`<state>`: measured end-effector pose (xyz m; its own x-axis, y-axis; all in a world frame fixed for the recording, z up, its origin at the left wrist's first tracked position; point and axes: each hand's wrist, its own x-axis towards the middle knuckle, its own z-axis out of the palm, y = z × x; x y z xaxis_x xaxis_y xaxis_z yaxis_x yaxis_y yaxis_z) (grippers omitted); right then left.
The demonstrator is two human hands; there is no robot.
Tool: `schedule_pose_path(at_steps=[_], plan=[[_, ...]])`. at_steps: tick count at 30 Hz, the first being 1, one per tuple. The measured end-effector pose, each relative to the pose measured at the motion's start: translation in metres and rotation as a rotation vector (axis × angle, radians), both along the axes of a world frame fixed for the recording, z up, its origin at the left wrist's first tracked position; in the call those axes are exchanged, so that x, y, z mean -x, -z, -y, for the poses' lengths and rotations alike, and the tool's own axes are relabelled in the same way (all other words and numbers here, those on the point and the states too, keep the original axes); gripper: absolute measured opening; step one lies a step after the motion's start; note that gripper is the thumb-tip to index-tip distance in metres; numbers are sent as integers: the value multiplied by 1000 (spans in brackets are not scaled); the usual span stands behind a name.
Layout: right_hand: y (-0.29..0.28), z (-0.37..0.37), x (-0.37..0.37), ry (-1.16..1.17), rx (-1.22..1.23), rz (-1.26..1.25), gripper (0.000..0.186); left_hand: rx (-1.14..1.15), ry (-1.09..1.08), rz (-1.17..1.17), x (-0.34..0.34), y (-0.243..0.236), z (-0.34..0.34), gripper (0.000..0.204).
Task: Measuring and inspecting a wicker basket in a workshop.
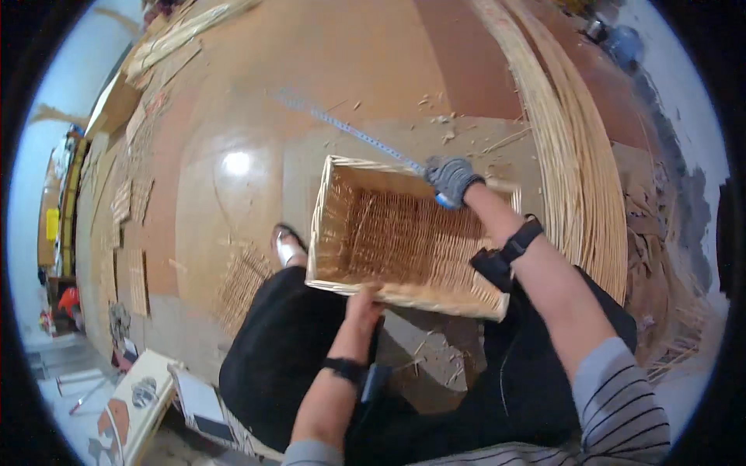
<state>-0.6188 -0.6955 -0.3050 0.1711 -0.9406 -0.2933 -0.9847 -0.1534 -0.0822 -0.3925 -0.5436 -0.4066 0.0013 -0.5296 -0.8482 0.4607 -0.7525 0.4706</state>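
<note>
1. Wicker basket (330,225): centre of view, in front of the person, open side facing up toward the camera. Near edge sits by the knees of the black trousers (272,357); can't tell if the legs carry its weight.
2. Left hand (363,304): bare, closed on the near rim, left of that rim's middle. Fingertips are hard to make out. Dark wristband (344,369) on that arm.
3. Right hand (453,180): grey glove, closed around a tape measure (445,200). Blue part of its case shows below the fingers. Hand is at the far rim, right of its middle; can't tell if it touches the wicker.
4. Tape blade (359,134): runs from the gloved hand up and left, past the far rim, out over the floor (233,202). Far end is blurred. Contact with the rim: can't tell.
5. Right wrist: black strap (522,239), small dark box (491,268) next to it, over the basket's right part in view.
6. Right side: long bundles of pale reeds (559,155) on the floor.
7. Left side: woven panel (242,287) near the light shoe (289,247).
8. Loose scraps (435,361) lie on the floor between the legs.
</note>
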Motion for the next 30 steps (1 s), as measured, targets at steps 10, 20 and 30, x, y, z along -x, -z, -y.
schedule_pose_path(at_steps=[10, 20, 30], plan=[[97, -21, 57, 275, -240, -180, 44, 103, -217, -80, 39, 6, -14, 25], [-4, -104, 61, -360, -340, 118, 20, -1, 35, 62, -5, -5, -22, 53], [16, -140, 82, -299, -409, 57, 17, 432, 348, 980, -99, -13, 10, 24]])
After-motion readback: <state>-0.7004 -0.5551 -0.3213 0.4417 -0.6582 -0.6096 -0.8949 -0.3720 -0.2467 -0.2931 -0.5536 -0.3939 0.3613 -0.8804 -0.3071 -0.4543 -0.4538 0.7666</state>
